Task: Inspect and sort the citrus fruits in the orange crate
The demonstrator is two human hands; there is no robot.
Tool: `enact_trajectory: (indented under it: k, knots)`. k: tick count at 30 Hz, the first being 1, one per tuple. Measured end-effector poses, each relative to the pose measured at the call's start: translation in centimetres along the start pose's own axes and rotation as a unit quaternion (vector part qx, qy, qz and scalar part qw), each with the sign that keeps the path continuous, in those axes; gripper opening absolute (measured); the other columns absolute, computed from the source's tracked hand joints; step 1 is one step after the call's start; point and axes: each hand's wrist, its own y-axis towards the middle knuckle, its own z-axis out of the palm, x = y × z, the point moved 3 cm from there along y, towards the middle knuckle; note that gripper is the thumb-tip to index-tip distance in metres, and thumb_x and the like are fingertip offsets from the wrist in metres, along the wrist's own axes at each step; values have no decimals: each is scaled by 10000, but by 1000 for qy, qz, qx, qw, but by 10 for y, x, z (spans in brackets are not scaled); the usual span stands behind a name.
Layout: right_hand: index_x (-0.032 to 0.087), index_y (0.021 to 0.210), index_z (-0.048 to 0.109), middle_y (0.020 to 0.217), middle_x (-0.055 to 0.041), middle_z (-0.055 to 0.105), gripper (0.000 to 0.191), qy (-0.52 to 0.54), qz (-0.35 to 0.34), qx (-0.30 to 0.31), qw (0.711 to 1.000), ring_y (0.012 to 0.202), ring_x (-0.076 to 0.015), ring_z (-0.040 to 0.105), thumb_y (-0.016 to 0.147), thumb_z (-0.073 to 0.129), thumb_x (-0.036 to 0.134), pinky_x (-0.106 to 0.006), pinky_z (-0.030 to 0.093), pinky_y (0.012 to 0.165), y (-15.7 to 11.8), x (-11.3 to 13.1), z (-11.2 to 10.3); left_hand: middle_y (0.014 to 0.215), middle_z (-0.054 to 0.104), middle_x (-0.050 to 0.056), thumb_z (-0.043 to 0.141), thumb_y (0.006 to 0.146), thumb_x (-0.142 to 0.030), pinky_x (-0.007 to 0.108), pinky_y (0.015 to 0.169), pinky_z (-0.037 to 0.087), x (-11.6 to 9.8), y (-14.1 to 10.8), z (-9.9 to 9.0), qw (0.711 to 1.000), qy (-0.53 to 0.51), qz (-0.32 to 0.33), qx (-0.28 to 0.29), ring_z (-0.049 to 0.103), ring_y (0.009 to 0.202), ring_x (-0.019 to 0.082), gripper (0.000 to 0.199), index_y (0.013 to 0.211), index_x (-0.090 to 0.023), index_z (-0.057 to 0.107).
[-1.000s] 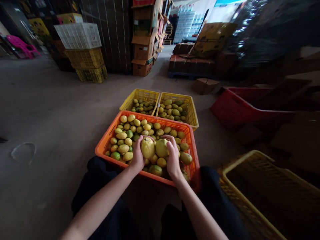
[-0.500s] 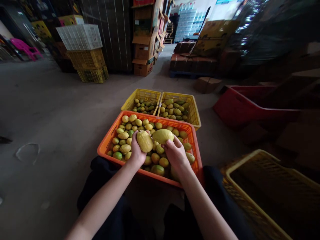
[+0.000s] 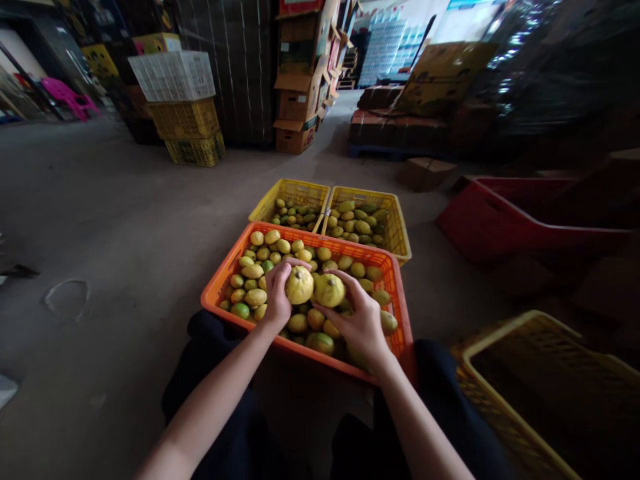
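Observation:
Above an orange crate (image 3: 220, 277) full of yellow and green fruits, my left hand (image 3: 278, 293) is wrapped round a pale yellow fruit (image 3: 299, 285), its stem end facing up toward me. My right hand (image 3: 360, 317) grips a second yellow fruit (image 3: 329, 291) between thumb and fingers, also with its stem end toward me. The two held fruits are side by side, close together. Below and around them lie many loose fruits in the crate, partly hidden by my hands.
Two yellow crates (image 3: 403, 230) with fruits stand just behind the orange one. A yellow crate (image 3: 520, 407) is at the lower right, a red bin (image 3: 480, 220) at the right. Stacked crates (image 3: 193, 120) and cardboard boxes (image 3: 295, 107) stand farther back.
Both held fruits have been turned so that their stem ends face me. My right hand's fingers have shifted round its fruit. The view has swung slightly left.

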Motion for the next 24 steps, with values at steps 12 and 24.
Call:
enact_trajectory:
  k: [12, 24]
  knots:
    - [320, 1134, 742, 1199, -28, 750, 516, -30, -63, -13, 997, 1142, -274, 686, 663, 827, 128, -464, 498, 1085, -5, -2, 4, 805, 722, 76, 483, 913, -500, 370, 823, 487, -19, -2, -2, 978, 72, 169, 96, 649, 856, 254, 417, 749, -219, 744]
    - [245, 1239, 627, 1172, -75, 742, 572, -96, -59, 44, 993, 1036, -272, 718, 708, 833, 297, -426, 588, 937, -1, -10, 5, 810, 732, 63, 553, 861, -497, 328, 880, 511, -8, 4, 0, 999, 7, 13, 45, 676, 928, 246, 373, 699, -207, 722]
